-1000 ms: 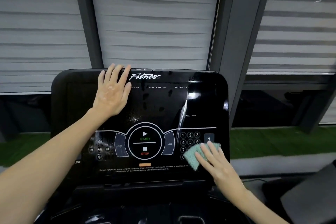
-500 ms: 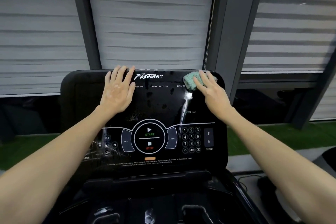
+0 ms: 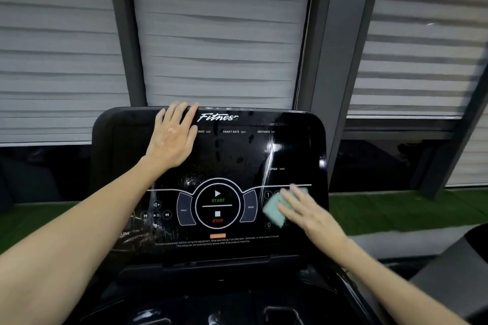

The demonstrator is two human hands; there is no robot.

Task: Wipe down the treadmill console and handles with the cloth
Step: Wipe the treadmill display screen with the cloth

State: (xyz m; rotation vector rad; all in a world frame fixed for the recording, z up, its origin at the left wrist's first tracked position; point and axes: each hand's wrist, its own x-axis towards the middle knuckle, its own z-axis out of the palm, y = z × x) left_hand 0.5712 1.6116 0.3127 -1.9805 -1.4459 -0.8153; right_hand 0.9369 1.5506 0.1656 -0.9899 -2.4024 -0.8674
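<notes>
The glossy black treadmill console [image 3: 232, 150] fills the middle of the view, with START and STOP buttons at its centre. My left hand [image 3: 171, 137] lies flat on the upper left of the panel, fingers straight and reaching its top edge. My right hand [image 3: 303, 208] presses a folded pale green cloth [image 3: 273, 210] against the number keypad at the console's lower right, fingers straight and blurred by motion. Most keypad digits are hidden under the cloth and hand. The handles are not clearly visible.
A dark tray area [image 3: 224, 298] with cup recesses sits below the console. Grey blinds [image 3: 219, 34] and dark window posts stand behind it. Green turf [image 3: 396, 208] lies to the right, and a dark object [image 3: 454, 266] sits at the lower right.
My right hand has swept the cloth from the console's top right corner down to the keypad at the lower right. My left hand has stayed flat on the upper left.
</notes>
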